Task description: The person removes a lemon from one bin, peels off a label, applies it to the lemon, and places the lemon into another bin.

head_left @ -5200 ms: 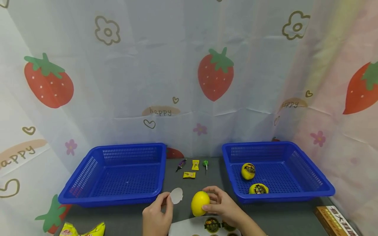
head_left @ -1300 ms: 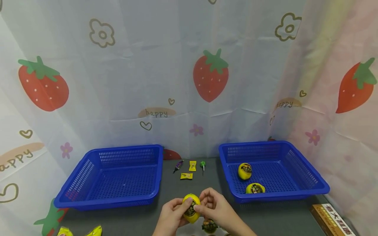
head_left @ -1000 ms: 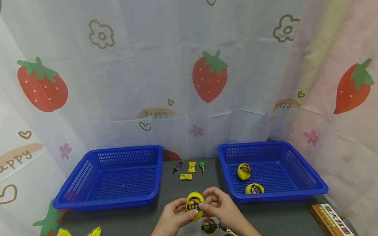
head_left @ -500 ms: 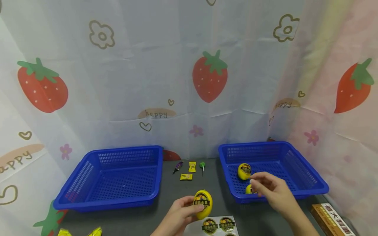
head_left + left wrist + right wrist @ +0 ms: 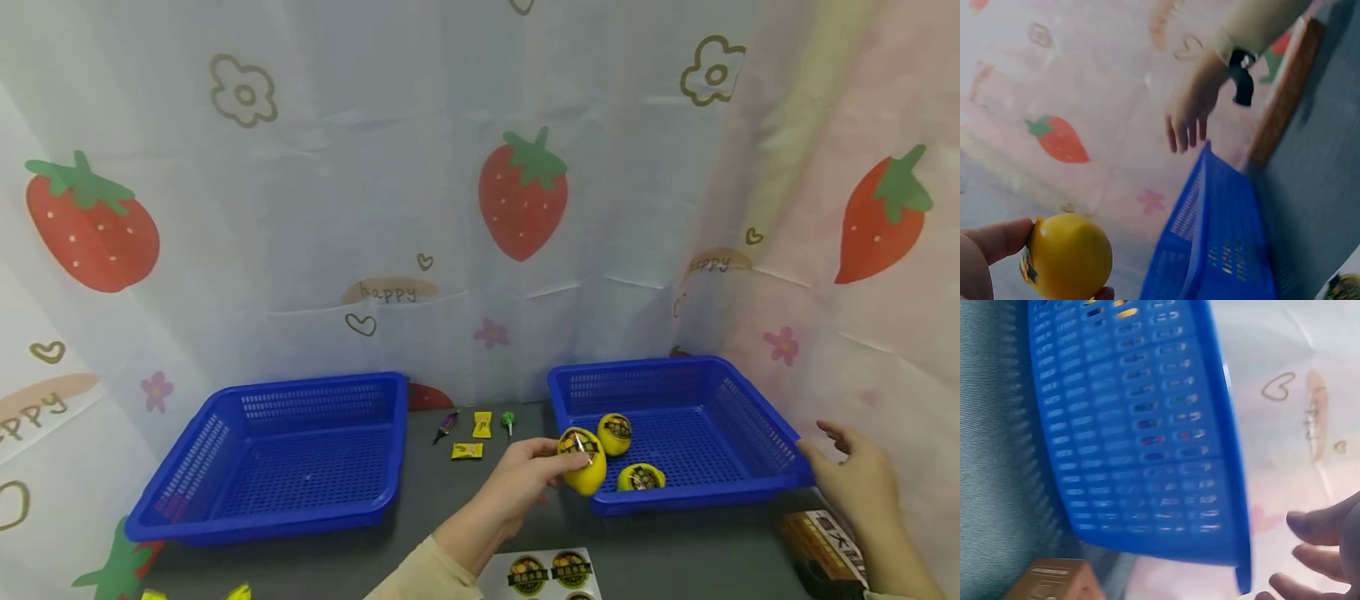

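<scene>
In the head view my left hand (image 5: 513,483) grips a yellow lemon (image 5: 588,471) bearing a dark round sticker. The lemon hangs above the near left corner of the right blue basket (image 5: 720,493). Two more stickered lemons lie inside: one farther back (image 5: 615,435), one by the front wall (image 5: 642,477). The left wrist view shows the held lemon (image 5: 1072,256) between thumb and fingers, the sticker facing the thumb. My right hand (image 5: 858,475) is beside that basket's right rim, holding nothing; in the right wrist view its loosely bent fingers (image 5: 1316,528) appear apart from the rim.
A second blue basket (image 5: 262,527) stands at left. Between the baskets lie a purple candy (image 5: 446,427), yellow-wrapped candies (image 5: 467,451) and a green lollipop (image 5: 507,419). A sticker sheet (image 5: 551,591) lies in front; a brown box (image 5: 817,542) sits beneath my right forearm. A printed curtain hangs behind.
Earlier my right hand held a bare lemon while my left pinched a sticker. The stickered lemon has since passed to my left hand and moved toward the right basket; my right hand has swung right.
</scene>
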The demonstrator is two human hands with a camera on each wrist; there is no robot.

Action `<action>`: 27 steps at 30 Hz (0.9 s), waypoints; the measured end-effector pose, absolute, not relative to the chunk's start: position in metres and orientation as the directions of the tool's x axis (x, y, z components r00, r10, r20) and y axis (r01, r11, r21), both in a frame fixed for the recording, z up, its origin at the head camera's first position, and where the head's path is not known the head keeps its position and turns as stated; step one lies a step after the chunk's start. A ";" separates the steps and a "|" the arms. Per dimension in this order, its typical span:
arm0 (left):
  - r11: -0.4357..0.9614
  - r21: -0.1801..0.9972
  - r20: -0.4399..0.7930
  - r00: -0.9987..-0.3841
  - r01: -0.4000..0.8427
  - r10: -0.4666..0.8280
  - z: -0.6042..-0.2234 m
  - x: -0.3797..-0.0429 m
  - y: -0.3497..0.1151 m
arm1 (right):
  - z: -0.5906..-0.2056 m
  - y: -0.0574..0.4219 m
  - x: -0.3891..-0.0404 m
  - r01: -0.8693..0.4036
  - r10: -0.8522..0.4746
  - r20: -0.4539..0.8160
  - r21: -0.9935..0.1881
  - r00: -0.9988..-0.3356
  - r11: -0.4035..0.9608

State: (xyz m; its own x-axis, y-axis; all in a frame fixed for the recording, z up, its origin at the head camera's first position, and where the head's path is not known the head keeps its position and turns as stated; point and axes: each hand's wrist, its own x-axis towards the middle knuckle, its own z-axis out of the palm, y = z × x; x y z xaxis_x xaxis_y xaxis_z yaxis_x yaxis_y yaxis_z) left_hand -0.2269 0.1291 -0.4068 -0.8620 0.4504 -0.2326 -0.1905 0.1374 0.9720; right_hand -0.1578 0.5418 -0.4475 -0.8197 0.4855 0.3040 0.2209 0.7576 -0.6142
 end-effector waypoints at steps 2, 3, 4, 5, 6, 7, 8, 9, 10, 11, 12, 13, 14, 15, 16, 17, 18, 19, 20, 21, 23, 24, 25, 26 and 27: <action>0.194 0.971 -0.213 -0.876 -0.140 0.432 -0.407 -0.238 0.145 | -0.452 0.548 -0.158 0.223 0.472 0.271 -0.621 -0.839 0.751; 0.217 0.968 -0.209 -0.881 -0.124 0.424 -0.408 -0.243 0.152 | -0.455 0.550 -0.159 0.222 0.462 0.256 -0.621 -0.849 0.752; 0.235 0.965 -0.206 -0.887 -0.114 0.414 -0.409 -0.248 0.160 | -0.458 0.552 -0.159 0.224 0.454 0.239 -0.621 -0.858 0.751; 0.253 0.961 -0.211 -0.890 -0.112 0.405 -0.412 -0.253 0.167 | -0.461 0.553 -0.159 0.227 0.444 0.225 -0.617 -0.867 0.754; 0.275 0.955 -0.220 -0.893 -0.114 0.393 -0.414 -0.258 0.174 | -0.463 0.554 -0.159 0.234 0.441 0.204 -0.618 -0.874 0.750; 0.293 0.948 -0.233 -0.895 -0.122 0.381 -0.416 -0.262 0.180 | -0.466 0.555 -0.159 0.243 0.439 0.179 -0.625 -0.881 0.742; 0.309 0.943 -0.241 -0.898 -0.126 0.368 -0.419 -0.266 0.186 | -0.467 0.556 -0.159 0.249 0.435 0.162 -0.625 -0.886 0.740; 0.327 0.937 -0.245 -0.902 -0.126 0.354 -0.421 -0.269 0.190 | -0.469 0.556 -0.159 0.255 0.434 0.150 -0.625 -0.888 0.738; 0.346 0.930 -0.246 -0.908 -0.122 0.340 -0.422 -0.271 0.195 | -0.470 0.556 -0.159 0.261 0.436 0.141 -0.627 -0.889 0.735; 0.361 0.926 -0.240 -0.914 -0.114 0.327 -0.423 -0.274 0.198 | -0.470 0.557 -0.160 0.264 0.435 0.135 -0.626 -0.890 0.734; 0.383 0.919 -0.223 -0.923 -0.093 0.312 -0.424 -0.275 0.201 | -0.470 0.556 -0.160 0.269 0.436 0.125 -0.629 -0.891 0.729; 0.414 0.908 -0.206 -0.933 -0.070 0.294 -0.425 -0.276 0.203 | -0.470 0.556 -0.161 0.264 0.432 0.128 -0.629 -0.893 0.732; 0.450 0.892 -0.182 -0.942 -0.038 0.282 -0.425 -0.277 0.205 | -0.469 0.555 -0.162 0.253 0.426 0.144 -0.621 -0.893 0.742; 0.487 0.873 -0.166 -0.948 -0.014 0.272 -0.425 -0.278 0.206 | -0.469 0.554 -0.163 0.246 0.423 0.157 -0.617 -0.892 0.747; 0.525 0.851 -0.153 -0.952 0.010 0.265 -0.425 -0.279 0.208 | -0.469 0.554 -0.163 0.240 0.419 0.167 -0.612 -0.892 0.754; 0.559 0.829 -0.139 -0.955 0.031 0.260 -0.425 -0.280 0.210 | -0.468 0.553 -0.163 0.233 0.415 0.175 -0.609 -0.893 0.758; 0.591 0.805 -0.131 -0.957 0.049 0.257 -0.426 -0.280 0.211 | -0.468 0.553 -0.163 0.230 0.413 0.179 -0.608 -0.893 0.760; 0.623 0.779 -0.126 -0.959 0.063 0.255 -0.426 -0.281 0.213 | -0.468 0.553 -0.163 0.228 0.411 0.181 -0.607 -0.893 0.762; 0.643 0.762 -0.122 -0.960 0.073 0.254 -0.427 -0.281 0.214 | -0.468 0.553 -0.163 0.227 0.411 0.182 -0.607 -0.893 0.761; 0.653 0.754 -0.120 -0.961 0.075 0.249 -0.427 -0.282 0.216 | -0.468 0.553 -0.163 0.226 0.411 0.183 -0.608 -0.893 0.761; 0.655 0.752 -0.109 -0.966 0.076 0.236 -0.429 -0.283 0.218 | -0.468 0.554 -0.163 0.231 0.414 0.179 -0.608 -0.892 0.759; 0.648 0.758 -0.105 -0.968 0.070 0.227 -0.429 -0.284 0.218 | -0.468 0.554 -0.163 0.235 0.416 0.173 -0.610 -0.893 0.757; 0.636 0.769 -0.099 -0.971 0.063 0.217 -0.430 -0.284 0.218 | -0.468 0.555 -0.162 0.239 0.420 0.168 -0.612 -0.892 0.754; 0.616 0.786 -0.093 -0.973 0.057 0.209 -0.431 -0.285 0.218 | -0.468 0.555 -0.162 0.243 0.422 0.163 -0.615 -0.892 0.750; 0.595 0.802 -0.087 -0.975 0.053 0.204 -0.432 -0.285 0.217 | -0.468 0.556 -0.162 0.248 0.426 0.157 -0.617 -0.891 0.747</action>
